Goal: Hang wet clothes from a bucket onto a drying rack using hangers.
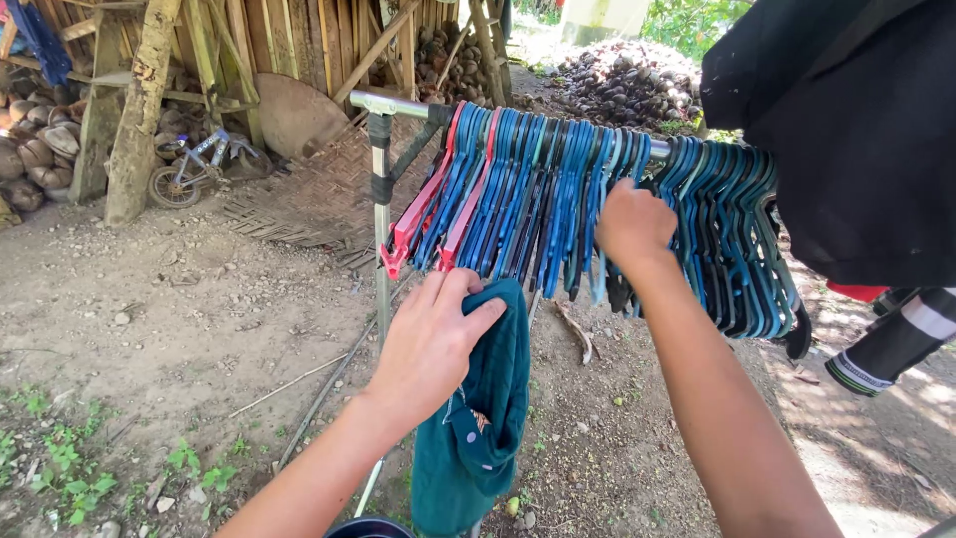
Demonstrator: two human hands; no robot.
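While I am looking down from my head camera, my left hand (430,344) is gripping a teal garment (478,418), thumb and fingers pressed together over its top edge, so that the cloth is hanging down in front of the rack's metal upright (381,209). My right hand (631,224) is reaching up into the row of plastic hangers (558,194) crowding the horizontal rail (398,104); its fingers are curling in among the blue ones near the middle of the row, but I cannot tell whether they are closing on a single hanger. Most hangers are blue, with a few red ones (423,204) sitting at the left end. Dark clothing (846,130) is hanging at the upper right, with a striped sleeve (896,344) dangling below it. Bare dirt (179,309) is spreading under the rack, with small weeds (70,468) growing at the lower left. A small bicycle (194,164) is leaning by a wooden fence (289,50) at the back, and a heap of coconut husks (627,80) is lying beyond the rail.
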